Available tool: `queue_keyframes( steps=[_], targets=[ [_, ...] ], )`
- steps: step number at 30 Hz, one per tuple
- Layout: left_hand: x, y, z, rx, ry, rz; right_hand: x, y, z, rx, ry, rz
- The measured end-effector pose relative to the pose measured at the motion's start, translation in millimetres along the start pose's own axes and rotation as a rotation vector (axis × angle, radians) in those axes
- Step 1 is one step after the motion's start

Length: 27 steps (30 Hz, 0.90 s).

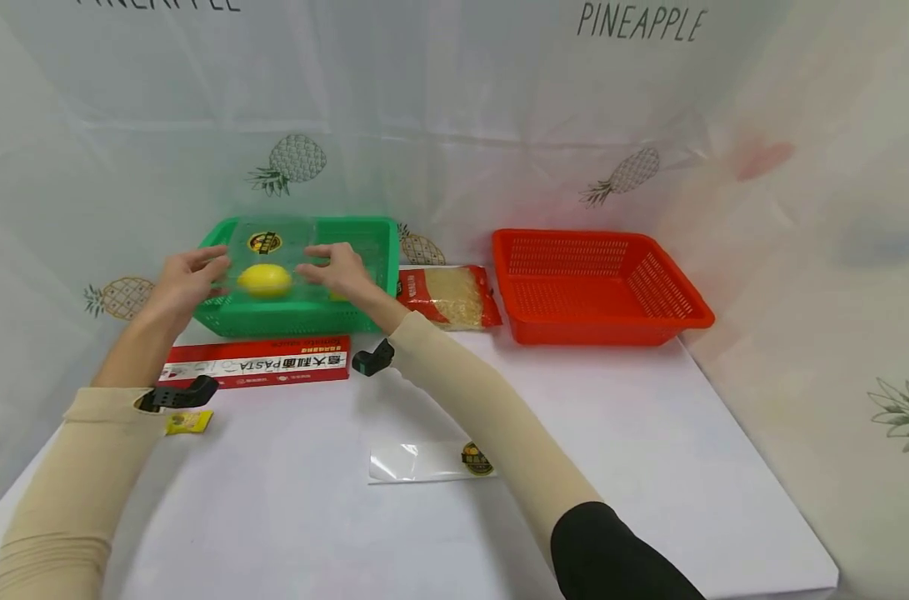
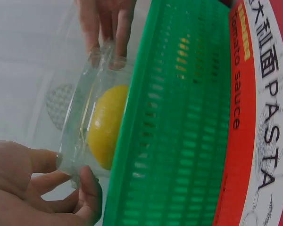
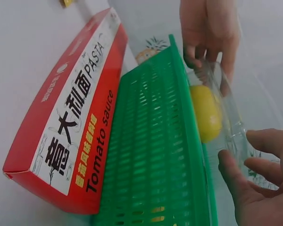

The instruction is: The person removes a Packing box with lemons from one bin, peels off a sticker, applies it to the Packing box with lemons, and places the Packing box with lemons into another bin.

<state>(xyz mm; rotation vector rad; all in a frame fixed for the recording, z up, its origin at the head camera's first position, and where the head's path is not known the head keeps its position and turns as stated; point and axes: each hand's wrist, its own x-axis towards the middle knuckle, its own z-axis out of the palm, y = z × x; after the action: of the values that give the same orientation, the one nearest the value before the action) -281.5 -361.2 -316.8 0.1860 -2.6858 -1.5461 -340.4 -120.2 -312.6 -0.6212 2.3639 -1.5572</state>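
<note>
A clear plastic clamshell box (image 1: 292, 242) with a round black-and-yellow label is held over the green basket (image 1: 297, 321). A lemon (image 1: 265, 281) shows through its clear wall. At one end my left hand (image 1: 187, 279) pinches the box between thumb and fingers. My right hand (image 1: 342, 271) pinches the opposite end, as the right wrist view also shows. Another yellow thing is partly visible inside the basket, mostly hidden by its wall. In front of the basket lies a red and white pasta box (image 1: 255, 362).
A red basket (image 1: 589, 325) stands at the back right. Between the baskets lies a red and clear packet (image 1: 454, 297) of pale dry food. A small yellow packet (image 1: 189, 422) is near my left wrist. A clear labelled package (image 1: 424, 462) lies partly behind my right sleeve.
</note>
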Motion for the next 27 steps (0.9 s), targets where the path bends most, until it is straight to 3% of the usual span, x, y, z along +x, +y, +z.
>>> queue_keyframes(
  steps=[5,12,16,22,27],
  targets=[
    [5.4,-9.2,-6.6,0.053,-0.03,-0.024,1.8,-1.8,12.5,-0.01,-0.024,0.001],
    [12.7,-9.1,-13.0,0.214,-0.188,-0.038,5.9,6.0,21.2,-0.037,-0.042,0.055],
    [17.9,-4.9,-12.9,0.282,-0.235,-0.053,9.1,9.3,20.7,-0.063,-0.031,0.037],
    [22.5,-3.4,-16.3,0.289,-0.259,-0.063,11.8,8.6,19.2,-0.113,-0.038,0.026],
    [25.4,-7.1,-20.2,0.281,-0.293,-0.033,13.8,7.0,20.4,-0.151,-0.042,0.049]
  ],
)
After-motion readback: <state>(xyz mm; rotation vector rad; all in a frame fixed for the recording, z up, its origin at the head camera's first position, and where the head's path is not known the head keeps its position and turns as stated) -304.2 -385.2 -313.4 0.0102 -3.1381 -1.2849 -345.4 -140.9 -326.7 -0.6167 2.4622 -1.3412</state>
